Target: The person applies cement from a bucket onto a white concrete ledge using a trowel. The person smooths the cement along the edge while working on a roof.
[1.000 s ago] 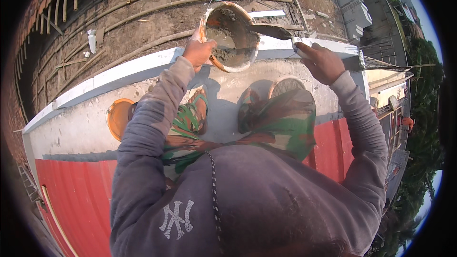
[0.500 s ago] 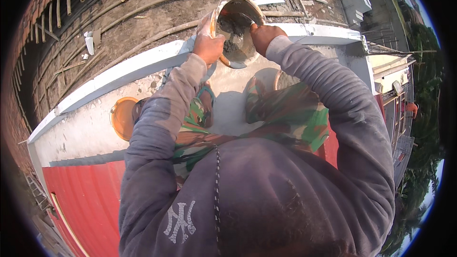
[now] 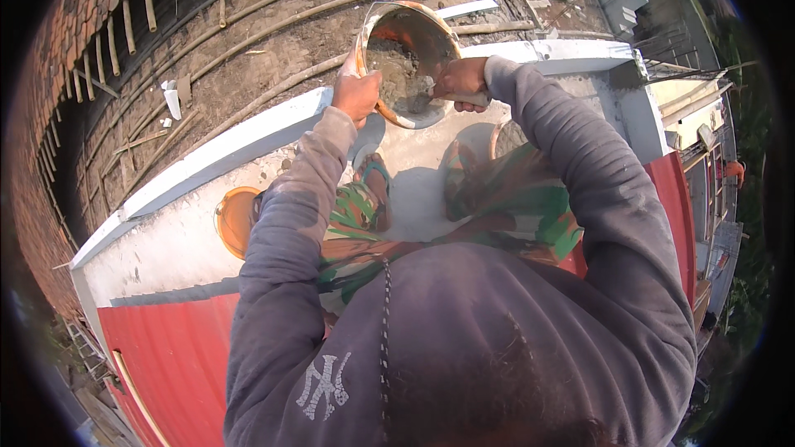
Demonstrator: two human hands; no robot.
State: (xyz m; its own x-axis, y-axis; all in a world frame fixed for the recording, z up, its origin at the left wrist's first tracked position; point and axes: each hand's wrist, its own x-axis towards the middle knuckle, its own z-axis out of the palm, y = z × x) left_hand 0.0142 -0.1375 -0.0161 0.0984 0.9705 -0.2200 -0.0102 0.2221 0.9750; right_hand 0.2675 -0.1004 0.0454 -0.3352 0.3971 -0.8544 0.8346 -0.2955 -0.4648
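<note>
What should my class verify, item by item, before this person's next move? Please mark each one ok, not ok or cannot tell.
1. Left hand grips the bucket at its left side: ok.
2. Wet-looking grey mix is in the bucket: ok.
3. Right hand is closed on the trowel: ok.
4. Trowel blade is plainly visible: not ok.
5. Bucket's underside is supported: cannot tell; it is hidden.
6. Orange container stands apart from both hands: ok.
</note>
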